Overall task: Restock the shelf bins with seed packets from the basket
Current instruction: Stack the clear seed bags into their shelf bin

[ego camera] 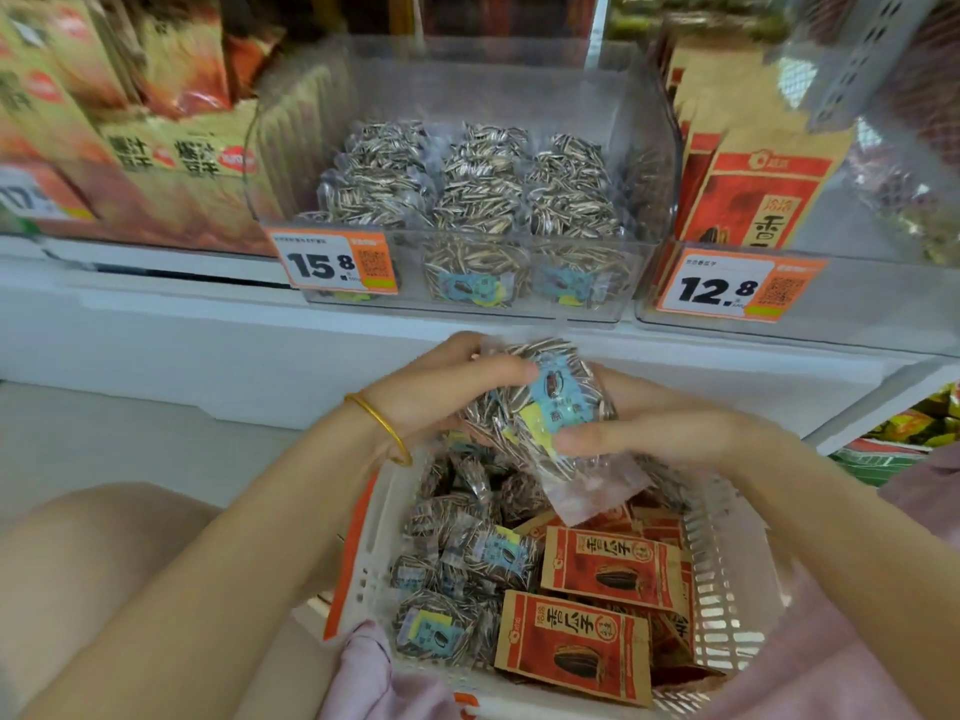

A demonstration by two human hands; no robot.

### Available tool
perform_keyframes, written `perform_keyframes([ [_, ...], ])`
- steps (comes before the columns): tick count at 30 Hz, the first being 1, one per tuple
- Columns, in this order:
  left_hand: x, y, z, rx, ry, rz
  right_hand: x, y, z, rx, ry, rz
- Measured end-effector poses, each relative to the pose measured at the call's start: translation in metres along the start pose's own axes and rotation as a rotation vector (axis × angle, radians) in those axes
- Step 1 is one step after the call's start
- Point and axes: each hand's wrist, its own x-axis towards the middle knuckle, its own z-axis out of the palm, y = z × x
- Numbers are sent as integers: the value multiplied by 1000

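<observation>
A left hand and a right hand grip a clear seed packet above a basket, below a shelf bin.

Fingers of both hands curl round the crinkly, see-through packet of striped seeds, which slants from upper left to lower right. The rigid clear bin, holding matching packets in rows, lies straight ahead and higher up; the left hand, wearing a gold bangle, looks slightly nearer it. The white slotted basket holds more clear packets and flat red paper packets.
</observation>
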Motion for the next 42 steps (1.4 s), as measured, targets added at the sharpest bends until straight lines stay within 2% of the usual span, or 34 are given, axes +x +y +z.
perform_keyframes([
  [2,-11,20,-17,15,74,114,6,-29,-2,-66,-17,-90],
  [5,-22,54,-38,-94,98,279,19,-69,-11,-40,210,-139],
  [7,-21,74,-48,-162,145,390,35,-87,-23,25,264,-146],
  [10,-6,97,-67,-162,256,437,71,-116,-44,28,264,-84],
  [12,8,102,-84,-132,319,469,98,-129,-61,-44,325,-69],
  [13,13,102,-93,-31,388,513,112,-134,-69,-88,388,-70],
  [15,26,93,-116,456,588,625,142,-142,-85,-227,524,-77],
  [17,41,81,-136,930,691,555,171,-150,-99,-407,616,-65],
  [19,55,71,-150,1180,620,431,202,-157,-109,-559,641,-44],
  [21,64,69,-157,1240,534,404,234,-161,-116,-695,655,-14],
  [25,72,65,-163,1286,440,432,288,-166,-126,-977,620,10],
  [30,72,62,-162,1228,438,415,323,-167,-135,-1200,418,27],
  [34,71,63,-161,1188,420,385,328,-160,-140,-1390,421,107],
  [37,76,61,-163,1163,419,389,326,-153,-134,-1434,472,31],
  [42,77,59,-163,1151,421,409,321,-155,-134,-1223,548,-132],
])
